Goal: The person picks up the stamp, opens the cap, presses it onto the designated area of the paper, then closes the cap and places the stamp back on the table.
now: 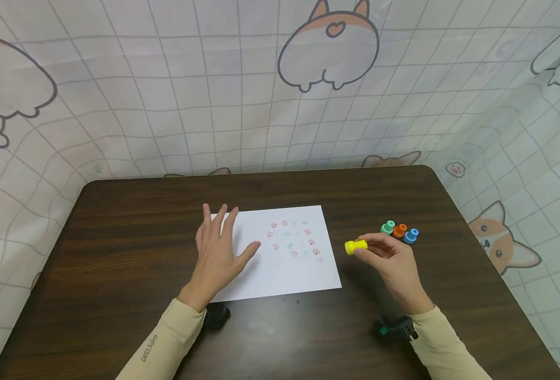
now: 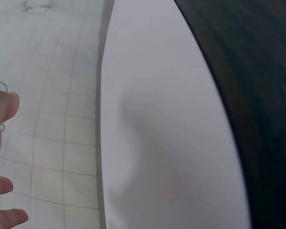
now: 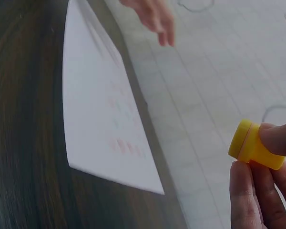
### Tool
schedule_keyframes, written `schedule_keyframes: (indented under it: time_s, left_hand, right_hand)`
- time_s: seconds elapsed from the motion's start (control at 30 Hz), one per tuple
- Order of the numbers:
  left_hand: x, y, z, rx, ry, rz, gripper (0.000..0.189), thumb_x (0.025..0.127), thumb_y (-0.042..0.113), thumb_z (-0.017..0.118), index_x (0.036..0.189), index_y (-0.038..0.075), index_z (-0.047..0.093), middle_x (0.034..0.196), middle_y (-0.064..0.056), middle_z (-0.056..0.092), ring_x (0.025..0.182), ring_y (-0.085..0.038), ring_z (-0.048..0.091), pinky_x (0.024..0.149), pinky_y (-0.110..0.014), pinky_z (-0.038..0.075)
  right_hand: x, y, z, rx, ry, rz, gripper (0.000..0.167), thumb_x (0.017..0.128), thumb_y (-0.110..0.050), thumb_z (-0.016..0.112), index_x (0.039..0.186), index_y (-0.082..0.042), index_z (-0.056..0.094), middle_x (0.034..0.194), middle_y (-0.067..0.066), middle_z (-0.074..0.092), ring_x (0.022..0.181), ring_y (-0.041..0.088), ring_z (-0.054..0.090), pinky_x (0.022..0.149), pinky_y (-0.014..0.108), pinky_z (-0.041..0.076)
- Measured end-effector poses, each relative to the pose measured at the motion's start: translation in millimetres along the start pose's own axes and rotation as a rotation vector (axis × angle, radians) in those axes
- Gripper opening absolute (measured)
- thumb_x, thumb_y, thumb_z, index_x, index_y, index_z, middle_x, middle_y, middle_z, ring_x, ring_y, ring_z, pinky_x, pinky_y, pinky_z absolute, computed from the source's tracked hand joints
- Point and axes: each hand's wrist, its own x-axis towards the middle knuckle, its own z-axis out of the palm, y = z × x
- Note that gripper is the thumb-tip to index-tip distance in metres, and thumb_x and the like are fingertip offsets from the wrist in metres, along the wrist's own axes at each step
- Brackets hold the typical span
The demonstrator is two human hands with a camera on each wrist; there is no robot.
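In the head view, my right hand (image 1: 394, 264) pinches a small yellow stamp (image 1: 356, 247) between thumb and fingers, just right of the paper. The right wrist view shows the same yellow stamp (image 3: 257, 145) with the thumb on one side and fingertips on the other. My left hand (image 1: 218, 256), fingers spread and holding nothing, hovers over the left part of a white sheet of paper (image 1: 270, 279) and casts a shadow on it. Small red and teal stamped prints (image 1: 311, 242) dot the paper's right half, some of them faint.
Behind my right hand stand a green stamp (image 1: 387, 227), an orange stamp (image 1: 399, 230) and a blue stamp (image 1: 410, 236), close together on the dark wooden table (image 1: 132, 237). A white gridded curtain (image 1: 189, 105) with cartoon corgis hangs beyond the table's back edge.
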Motion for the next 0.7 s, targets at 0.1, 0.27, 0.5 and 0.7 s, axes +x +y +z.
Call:
schedule_keyframes:
  time_s: [0.1, 0.27, 0.5, 0.7]
  left_hand:
    - [-1.5, -4.8, 3.0, 0.061, -0.039, -0.006, 0.100, 0.087, 0.057, 0.075, 0.162, 0.009, 0.030, 0.170, -0.024, 0.024, 0.162, -0.046, -0.005, 0.124, -0.070, 0.014]
    - [-2.2, -11.7, 4.4, 0.117, -0.126, -0.038, 0.110, 0.086, 0.068, 0.070, 0.166, 0.012, 0.020, 0.174, -0.022, 0.014, 0.163, -0.046, -0.007, 0.126, -0.069, 0.010]
    - [-0.7, -19.4, 6.9, 0.115, -0.184, -0.076, 0.110, 0.088, 0.073, 0.063, 0.167, 0.014, 0.016, 0.175, -0.021, 0.009, 0.162, -0.047, -0.005, 0.127, -0.069, 0.007]
    - [-2.0, -24.8, 9.3, 0.115, -0.233, -0.093, 0.109, 0.087, 0.075, 0.063, 0.167, 0.016, 0.018, 0.175, -0.019, 0.008, 0.163, -0.046, -0.004, 0.128, -0.069, 0.005]
  right_hand:
    - [-1.9, 3, -11, 0.007, 0.038, 0.004, 0.041, 0.094, -0.015, 0.078, 0.126, 0.006, 0.065, 0.113, -0.010, 0.072, 0.098, 0.004, 0.074, 0.088, 0.015, 0.060]
    - [-5.0, 4, -27, 0.005, 0.090, 0.007, 0.041, 0.092, -0.012, 0.078, 0.126, 0.007, 0.065, 0.110, -0.013, 0.073, 0.096, 0.001, 0.073, 0.085, 0.013, 0.059]
    - [-8.0, 8, -45, -0.078, 0.147, -0.009, 0.041, 0.091, -0.009, 0.079, 0.125, 0.009, 0.065, 0.109, -0.016, 0.073, 0.094, -0.001, 0.073, 0.083, 0.012, 0.059]
    - [-8.7, 11, -56, -0.134, 0.196, -0.009, 0.039, 0.091, -0.009, 0.079, 0.125, 0.006, 0.067, 0.111, -0.016, 0.071, 0.094, -0.002, 0.072, 0.083, 0.010, 0.058]
